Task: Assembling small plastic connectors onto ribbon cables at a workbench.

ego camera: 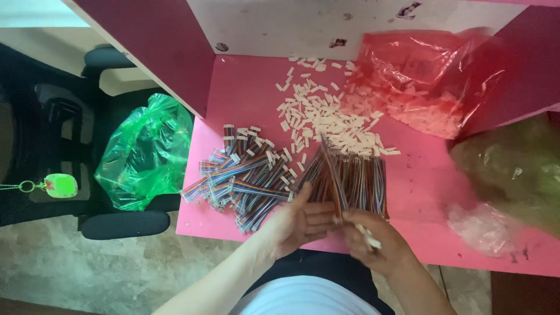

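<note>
Green crinkled plastic forms a bag [143,153] slumped on the black chair [70,146] left of the pink desk [431,192]. Striped ribbon cables with white connectors lie in a loose heap [242,181]. Next, the left hand [297,224] pinches the near end of a flat fan of rainbow ribbon cables [350,178] on the desk's front edge. Small white plastic connectors [324,116] are scattered behind. The right hand [373,242] is closed around a white connector [368,236]. A red translucent bag [426,76] holds more white connectors.

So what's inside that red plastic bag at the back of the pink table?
The red plastic bag shows many small white connector pieces through its film, like the loose white pile beside it. Its crumpled folds hide whatever lies deeper.
</note>
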